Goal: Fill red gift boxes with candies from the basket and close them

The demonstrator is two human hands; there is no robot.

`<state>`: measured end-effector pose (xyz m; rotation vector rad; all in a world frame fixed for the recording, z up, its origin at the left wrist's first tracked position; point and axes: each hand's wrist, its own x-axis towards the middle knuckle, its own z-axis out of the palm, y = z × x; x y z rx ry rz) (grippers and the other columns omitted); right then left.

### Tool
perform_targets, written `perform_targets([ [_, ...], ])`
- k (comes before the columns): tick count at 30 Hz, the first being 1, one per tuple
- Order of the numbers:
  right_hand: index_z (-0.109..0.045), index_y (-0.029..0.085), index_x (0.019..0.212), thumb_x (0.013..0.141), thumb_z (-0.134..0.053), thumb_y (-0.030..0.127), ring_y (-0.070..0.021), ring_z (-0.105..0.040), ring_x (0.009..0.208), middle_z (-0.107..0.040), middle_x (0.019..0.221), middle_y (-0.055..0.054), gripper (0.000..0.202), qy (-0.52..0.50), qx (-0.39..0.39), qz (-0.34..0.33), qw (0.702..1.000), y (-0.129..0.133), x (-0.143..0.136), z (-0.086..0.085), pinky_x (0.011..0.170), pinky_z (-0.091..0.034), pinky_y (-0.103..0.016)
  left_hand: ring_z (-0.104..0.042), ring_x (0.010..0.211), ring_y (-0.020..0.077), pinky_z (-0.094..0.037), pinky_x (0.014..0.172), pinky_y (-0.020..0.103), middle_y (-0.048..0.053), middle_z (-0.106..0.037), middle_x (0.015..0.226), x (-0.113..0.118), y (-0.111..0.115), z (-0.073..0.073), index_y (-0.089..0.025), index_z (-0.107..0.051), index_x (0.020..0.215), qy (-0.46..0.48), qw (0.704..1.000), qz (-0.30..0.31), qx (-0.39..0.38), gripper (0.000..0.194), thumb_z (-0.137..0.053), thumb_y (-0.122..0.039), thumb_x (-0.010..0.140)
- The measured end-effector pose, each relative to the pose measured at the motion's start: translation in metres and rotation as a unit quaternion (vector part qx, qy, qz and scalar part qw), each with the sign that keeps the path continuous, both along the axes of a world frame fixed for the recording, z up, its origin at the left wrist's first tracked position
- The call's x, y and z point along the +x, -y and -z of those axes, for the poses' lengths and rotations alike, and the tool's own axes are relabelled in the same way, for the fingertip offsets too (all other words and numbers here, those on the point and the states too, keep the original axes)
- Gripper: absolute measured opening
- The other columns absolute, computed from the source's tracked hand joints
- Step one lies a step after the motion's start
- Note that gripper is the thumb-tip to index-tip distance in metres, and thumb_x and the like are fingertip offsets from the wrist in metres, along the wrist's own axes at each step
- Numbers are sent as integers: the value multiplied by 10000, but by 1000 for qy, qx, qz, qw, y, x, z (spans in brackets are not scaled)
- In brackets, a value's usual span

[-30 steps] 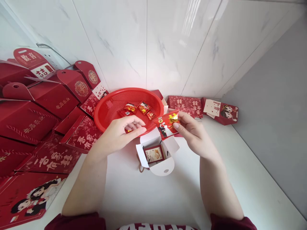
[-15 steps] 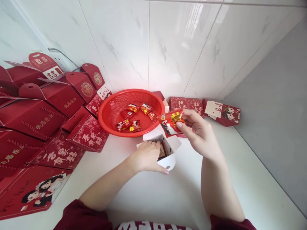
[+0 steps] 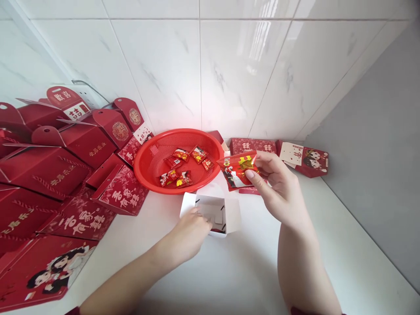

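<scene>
A small open white box (image 3: 231,218) stands on the counter, its flaps folded outward and a dark red item partly visible at the bottom. My left hand (image 3: 187,234) is at the box's front left corner, fingers bent over the edge into it; the fingertips are partly hidden. In my right hand (image 3: 277,188), a shiny red snack packet (image 3: 236,169) with gold print is pinched between thumb and fingers, raised just right of the box. Behind the box is a red plastic basket (image 3: 144,181) with several similar small packets (image 3: 181,154) lying in it.
Many red gift boxes (image 3: 77,218) with cord handles are piled along the left. More red boxes, one (image 3: 252,145) beside another (image 3: 315,162), lie against the tiled wall (image 3: 236,78). A grey panel (image 3: 370,144) borders the white counter (image 3: 249,280) on the right.
The white box has turned and shifted slightly left, with my left hand moving left and down along it. My right hand still holds the packet. The view has tilted up a little.
</scene>
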<state>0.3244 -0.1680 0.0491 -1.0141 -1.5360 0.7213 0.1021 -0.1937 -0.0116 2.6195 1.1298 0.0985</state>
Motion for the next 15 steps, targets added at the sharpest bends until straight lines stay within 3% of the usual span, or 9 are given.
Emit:
perform_targets([
  [2,-572,304,1215,947,-594,371,-233,-671,988,-681,1154,-48,278,-11,-1,-9,1000,-1,-3,1,797,-594,-374,-672,861,273,-464,943,438,63,-726,817,-2,3,-1,-183,-689,858,-23,1000,12,0,62,-670,-188,799],
  [4,-578,310,1222,952,-584,376,-241,-665,1018,-671,1178,-48,278,-15,5,-23,1000,-3,-5,3,824,-585,-390,-660,879,251,-391,1060,489,46,-718,863,-3,6,0,-196,-674,951,5,1000,10,25,136,-654,-293,857],
  [8,-601,330,1234,964,-565,365,-270,-625,1126,-642,1232,-50,275,-7,28,-18,999,-4,-10,6,911,-551,-438,-616,757,187,-249,1172,533,15,-659,761,-7,13,20,-201,-639,864,55,989,13,138,188,-518,-316,951],
  [12,-598,331,1237,966,-558,376,-273,-628,1108,-632,1245,-57,277,-31,65,18,997,4,-11,3,914,-546,-449,-605,758,199,-352,1101,518,32,-677,777,-9,14,54,-227,-641,886,114,971,-19,211,181,-514,-344,937],
  [15,-557,328,1267,953,-576,397,-250,-654,1024,-617,1251,-65,323,-56,56,21,997,12,-10,2,824,-579,-405,-612,804,233,-417,1012,489,58,-690,791,-9,11,73,-234,-656,890,150,961,-38,228,190,-570,-403,881],
])
